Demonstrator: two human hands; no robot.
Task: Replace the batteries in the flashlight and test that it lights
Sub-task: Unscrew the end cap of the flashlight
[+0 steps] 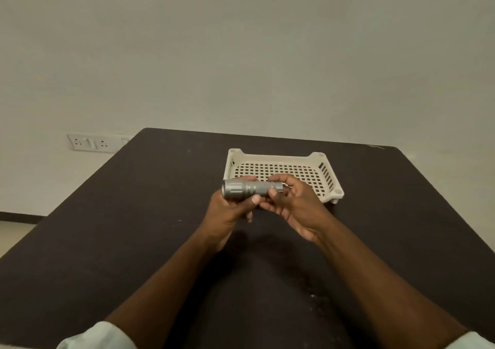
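Both hands grasp the silver flashlight point(251, 188), held level above the dark bench point(134, 214) just in front of a white basket point(328, 172). Left hand point(230, 209) wraps the head end; right hand point(294, 204) pinches the tail end with thumb and fingers.

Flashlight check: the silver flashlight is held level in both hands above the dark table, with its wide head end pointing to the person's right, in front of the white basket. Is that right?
Not quite. In the head view the flashlight has its wide head end pointing to the person's left, gripped by the left hand; the right hand holds the narrow tail end. The rest stands: it is held level in both hands above the dark table, in front of the white basket.
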